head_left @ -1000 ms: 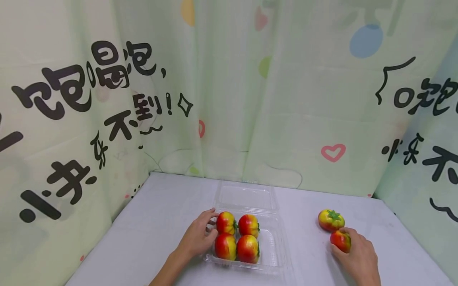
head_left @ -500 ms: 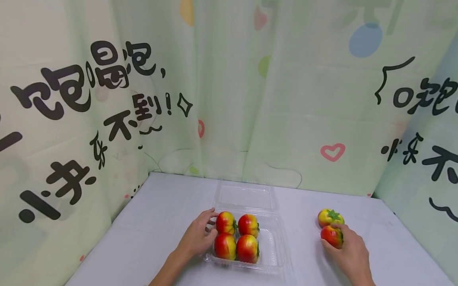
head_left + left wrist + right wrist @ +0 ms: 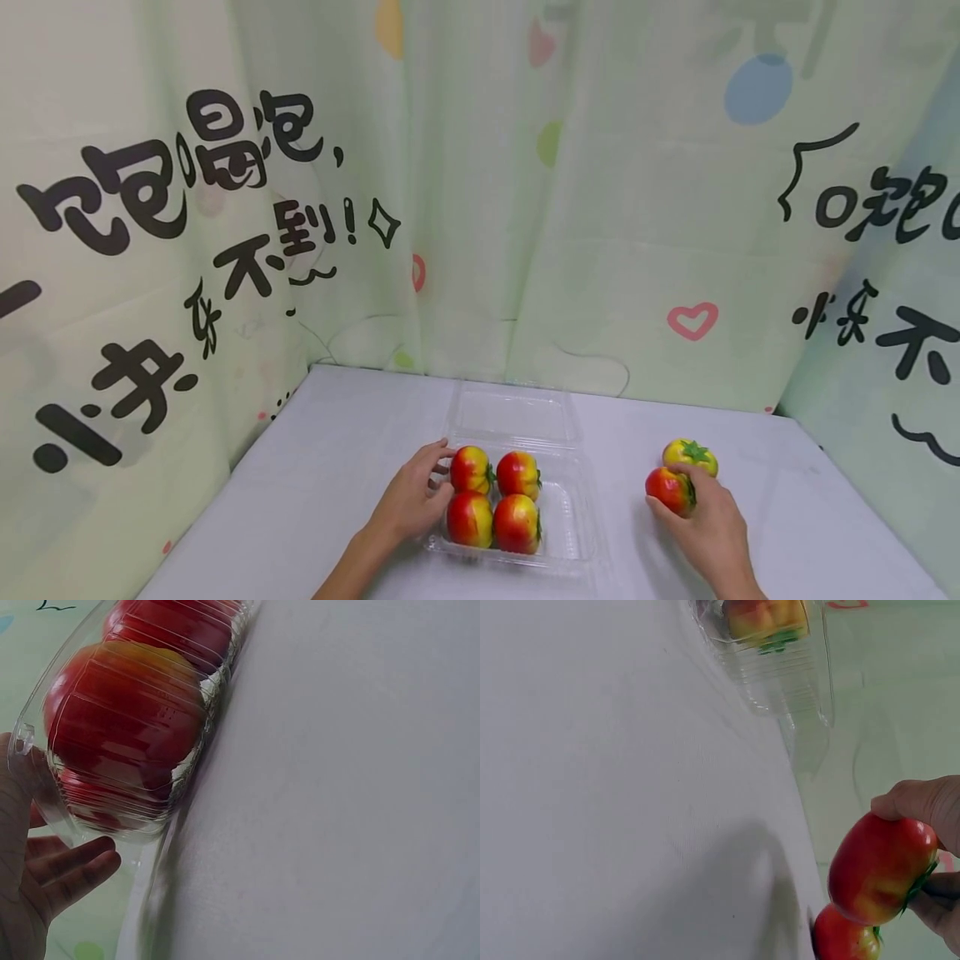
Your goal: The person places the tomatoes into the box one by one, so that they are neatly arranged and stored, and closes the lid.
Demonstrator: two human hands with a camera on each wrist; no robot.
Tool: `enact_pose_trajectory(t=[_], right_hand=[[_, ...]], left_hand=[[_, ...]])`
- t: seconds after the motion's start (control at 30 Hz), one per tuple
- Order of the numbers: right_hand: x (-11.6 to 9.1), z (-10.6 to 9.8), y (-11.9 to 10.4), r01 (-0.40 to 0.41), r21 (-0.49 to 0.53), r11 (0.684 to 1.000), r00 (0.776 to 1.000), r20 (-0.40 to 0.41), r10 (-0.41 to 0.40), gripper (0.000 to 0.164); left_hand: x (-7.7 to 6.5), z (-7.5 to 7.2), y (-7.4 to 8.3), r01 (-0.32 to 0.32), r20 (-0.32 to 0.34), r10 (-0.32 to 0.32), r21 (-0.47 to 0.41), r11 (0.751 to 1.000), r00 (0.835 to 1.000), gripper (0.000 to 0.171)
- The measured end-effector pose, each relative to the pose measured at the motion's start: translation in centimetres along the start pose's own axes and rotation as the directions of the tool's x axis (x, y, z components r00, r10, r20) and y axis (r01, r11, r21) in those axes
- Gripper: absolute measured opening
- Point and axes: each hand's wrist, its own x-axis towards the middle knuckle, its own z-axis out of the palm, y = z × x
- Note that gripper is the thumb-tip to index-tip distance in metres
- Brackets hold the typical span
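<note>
My right hand [image 3: 708, 521] grips a red and yellow tomato [image 3: 670, 492] between thumb and fingers, its green calyx turned toward the palm. In the right wrist view, the held tomato [image 3: 881, 868] is above the white table, with a shadow below. Just behind it sits another tomato [image 3: 690, 456], calyx up. My left hand [image 3: 412, 496] rests at the left side of an open clear plastic box [image 3: 566, 521]; in the left wrist view the thumb is at its rim and the fingers are extended. Several tomatoes [image 3: 517, 523] fill the box's left and middle part, calyxes facing right.
The box's clear lid [image 3: 515, 415] lies folded back behind it on the white table [image 3: 360, 425]. A pale green curtain [image 3: 480, 192] with black lettering surrounds the table at the back and both sides.
My right hand has carried the tomato leftward, past the front of the other loose tomato. My left hand has stayed at the box, and the view has shifted slightly.
</note>
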Motion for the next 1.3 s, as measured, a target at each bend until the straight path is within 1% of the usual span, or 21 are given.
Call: enact_pose_trajectory(t=[0.2,0.53,0.87,1.1,1.3], right_hand=[[-0.3,0.3,-1.0,0.021,0.028,0.999,1.0,-0.01,-0.021,0.066],[-1.0,0.9,-2.8,0.078,0.055,0.995,0.995,-0.063,-0.074,0.064],[-1.4,1.4,-4.4,0.099,0.068,0.993,0.994,-0.04,-0.097,0.064],[-1.6,1.6,-5.3,0.143,0.073,0.987,0.989,-0.054,-0.14,0.064],[-1.9,1.8,-6.1,0.162,0.077,0.984,0.986,-0.058,-0.158,0.064]], left_hand=[[0.1,-0.1,0.0,0.016,0.007,-0.016,0.008,1.0,1.0,0.042],[0.0,0.0,0.0,0.011,0.003,-0.011,0.001,1.0,1.0,0.04],[-0.1,0.0,0.1,0.001,-0.005,-0.001,-0.013,1.0,1.0,0.041],[-0.2,0.0,0.1,-0.006,-0.012,0.005,-0.019,1.0,1.0,0.041],[-0.2,0.0,0.2,-0.002,-0.01,0.001,-0.02,1.0,1.0,0.041]])
